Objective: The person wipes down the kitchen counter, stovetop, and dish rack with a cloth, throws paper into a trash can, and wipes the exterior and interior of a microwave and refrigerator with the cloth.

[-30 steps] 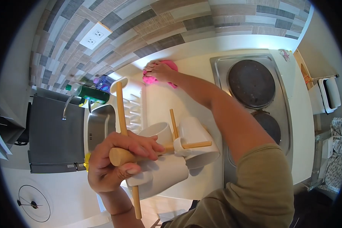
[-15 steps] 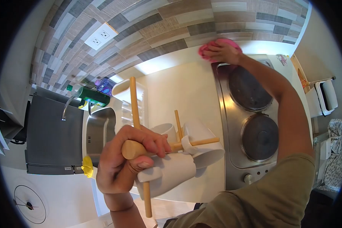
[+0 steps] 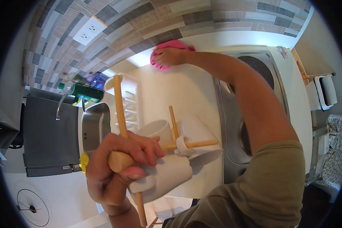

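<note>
My left hand [image 3: 102, 165] is closed around the top of the post of a wooden mug tree [image 3: 120, 110], holding it tilted over the counter. White mugs hang on its pegs: one mug [image 3: 167, 175] is just below my fingers, a second mug [image 3: 197, 133] lies farther right, and another [image 3: 155, 130] is partly hidden behind my hand. At the back of the counter, my right hand [image 3: 173, 57] presses a bunched pink cloth [image 3: 178, 45] onto the surface near the wall, its fingers bent over the fabric.
A white dish rack [image 3: 140, 100] stands left of the pale counter [image 3: 178, 85], beside the steel sink [image 3: 97, 127]. Green [image 3: 86, 92] and purple [image 3: 97, 81] bottles sit near the faucet [image 3: 60, 106]. The stove [image 3: 231, 114] is at right, under my right arm.
My right hand has slid the pink cloth leftward along the back of the counter, away from behind the stove. My left hand keeps its hold on the mug tree, slightly farther left in view.
</note>
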The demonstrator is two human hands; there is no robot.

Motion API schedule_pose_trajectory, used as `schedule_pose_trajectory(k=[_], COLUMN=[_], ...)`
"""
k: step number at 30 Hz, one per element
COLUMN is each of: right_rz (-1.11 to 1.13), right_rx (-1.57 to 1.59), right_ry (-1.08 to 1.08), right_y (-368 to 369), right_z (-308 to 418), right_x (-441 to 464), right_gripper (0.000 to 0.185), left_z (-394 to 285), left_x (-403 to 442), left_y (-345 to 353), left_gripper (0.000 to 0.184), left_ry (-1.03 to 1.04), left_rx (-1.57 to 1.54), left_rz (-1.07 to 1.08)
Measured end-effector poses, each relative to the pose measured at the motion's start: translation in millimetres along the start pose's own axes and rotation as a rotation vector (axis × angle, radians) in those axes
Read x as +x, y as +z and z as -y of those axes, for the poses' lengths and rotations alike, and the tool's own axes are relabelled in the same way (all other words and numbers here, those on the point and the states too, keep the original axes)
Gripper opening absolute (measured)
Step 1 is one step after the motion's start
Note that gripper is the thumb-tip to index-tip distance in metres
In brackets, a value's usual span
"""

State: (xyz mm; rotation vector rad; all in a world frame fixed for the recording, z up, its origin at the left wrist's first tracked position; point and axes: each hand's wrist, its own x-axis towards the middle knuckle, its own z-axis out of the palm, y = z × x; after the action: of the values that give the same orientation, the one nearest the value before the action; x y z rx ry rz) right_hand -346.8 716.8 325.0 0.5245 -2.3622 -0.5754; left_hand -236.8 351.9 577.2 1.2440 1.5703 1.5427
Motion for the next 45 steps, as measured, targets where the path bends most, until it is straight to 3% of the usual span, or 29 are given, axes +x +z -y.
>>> schedule_pose_trajectory(k=[2, 5, 7, 8, 10, 15, 18, 31, 33, 36, 39, 41, 44, 45], right_rz=[0.118, 0.11, 0.268, 0.274, 0.525, 0.37, 0.403, 0.446, 0.448, 0.403, 0.307, 0.315, 0.074, 0.116], right_rx=[-0.034, 0.228, 0.436, 0.442, 0.684, 0.76, 0.807, 0.991, 1.017, 1.095, 1.178, 1.446, 1.138, 0.878], right_ry=[0.02, 0.16, 0.507, 0.508, 0.473, 0.326, 0.311, 0.422, 0.437, 0.454, 0.412, 0.595, 0.9, 0.954], right_y=[-38, -66, -82, -92, -128, -174, -198, -253, -256, -262, -269, -277, -249, -242], right_z=[2, 5, 11, 14, 23, 77, 108, 210, 233, 287, 319, 320, 270, 251], right_x=[-32, -84, -111, -118, -124, -129, -122, -88, -75, -55, -32, -19, -10, -6], right_gripper=[0.012, 0.015, 0.03, 0.03, 0.04, 0.044, 0.042, 0.043, 0.044, 0.047, 0.053, 0.056, 0.05, 0.052], left_z=[2, 3, 1, 2, 7, 17, 23, 54, 51, 48, 47, 45, 43, 47], left_x=[1, 7, 14, 19, 30, 62, 85, 209, 219, 230, 239, 240, 243, 253], left_y=[1, 0, -8, -11, -17, -34, -42, -69, -63, -62, -66, -67, -71, -79], left_gripper=[0.031, 0.03, 0.032, 0.032, 0.034, 0.018, 0.014, 0.021, 0.011, 0.012, 0.013, 0.014, 0.013, 0.02], left_ry=[0.031, 0.056, 0.066, 0.058, 0.098, 0.113, 0.08, 0.113, 0.185, 0.08, 0.134, 0.141, 0.113, 0.143], left_rx=[0.029, 0.031, 0.053, 0.048, 0.056, -0.05, -0.078, 0.006, 0.059, 0.037, 0.07, 0.082, 0.115, 0.144], left_rz=[-0.019, -0.024, 0.052, 0.052, 0.109, 0.235, 0.231, 0.436, 0.407, 0.394, 0.456, 0.494, 0.577, 0.641])
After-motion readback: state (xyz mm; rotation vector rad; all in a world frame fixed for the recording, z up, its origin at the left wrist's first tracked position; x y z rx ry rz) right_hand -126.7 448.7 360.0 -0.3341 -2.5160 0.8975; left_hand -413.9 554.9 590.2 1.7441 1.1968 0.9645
